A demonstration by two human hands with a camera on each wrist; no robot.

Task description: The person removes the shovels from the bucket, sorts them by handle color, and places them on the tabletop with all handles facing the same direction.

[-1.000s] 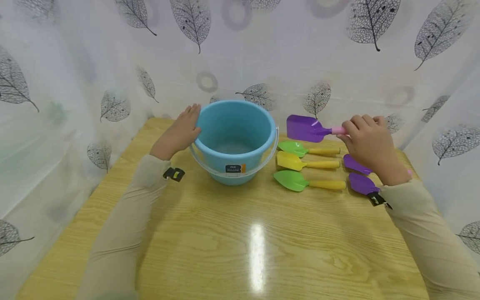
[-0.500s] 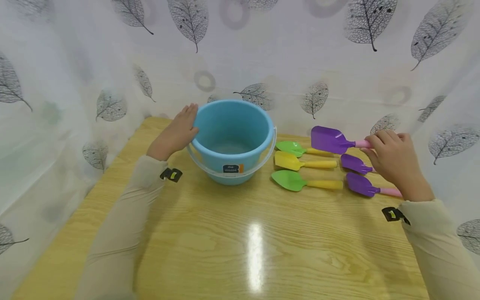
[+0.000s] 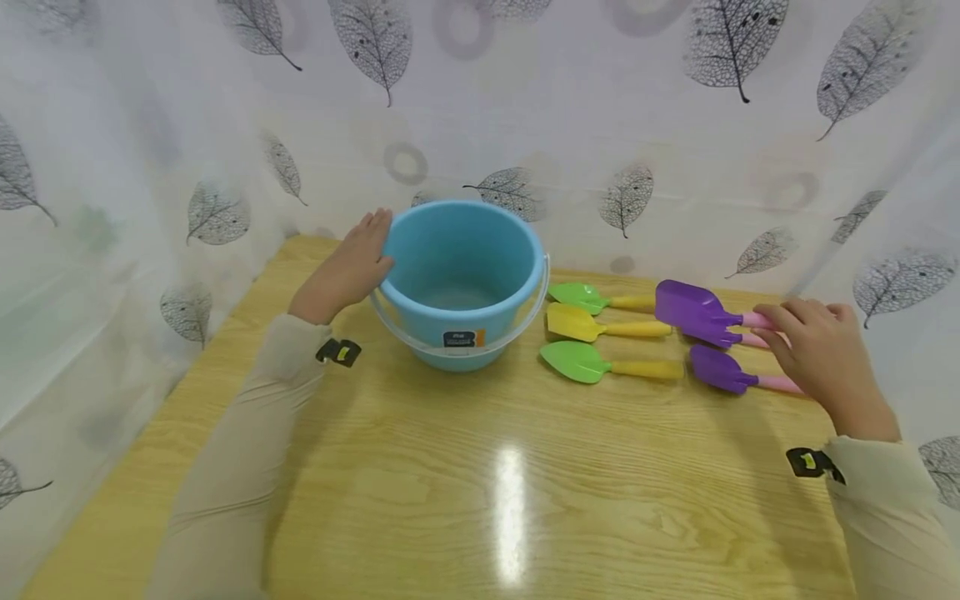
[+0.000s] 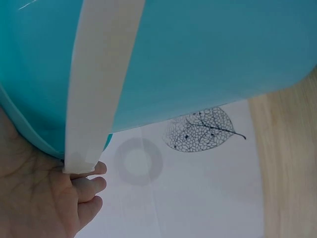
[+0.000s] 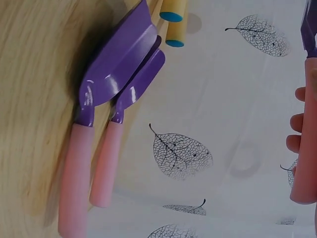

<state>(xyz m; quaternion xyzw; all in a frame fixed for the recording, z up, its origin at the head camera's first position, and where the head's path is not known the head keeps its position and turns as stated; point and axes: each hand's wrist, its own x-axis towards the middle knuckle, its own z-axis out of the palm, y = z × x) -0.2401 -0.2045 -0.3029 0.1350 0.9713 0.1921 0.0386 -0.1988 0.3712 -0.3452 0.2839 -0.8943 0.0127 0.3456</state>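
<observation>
A light blue bucket (image 3: pixel 416 315) with a white carrying handle stands upright on the table. My left hand (image 3: pixel 347 271) lies along the bucket's left side at the rim, fingers straight; the left wrist view shows its palm (image 4: pixel 34 196) beside the white handle (image 4: pixel 99 84). My right hand (image 3: pixel 832 358) pinches the pink grip of a purple toy shovel (image 3: pixel 692 307), its blade pointing left. In the head view this shovel overlaps another purple shovel (image 3: pixel 716 337) on the table. Nearer lies a further purple shovel (image 3: pixel 720 369). The held pink grip (image 5: pixel 304 148) shows at the right wrist view's edge.
Between bucket and purple shovels lie a far green trowel (image 3: pixel 579 296), a yellow shovel (image 3: pixel 573 322) and a near green trowel (image 3: pixel 576 361), all yellow-handled. A leaf-patterned curtain (image 3: pixel 555 108) hangs behind the wooden table (image 3: pixel 405 483).
My right hand has moved right and down with the purple shovel, from above the green trowel to over the other purple shovels. The left hand stays at the bucket.
</observation>
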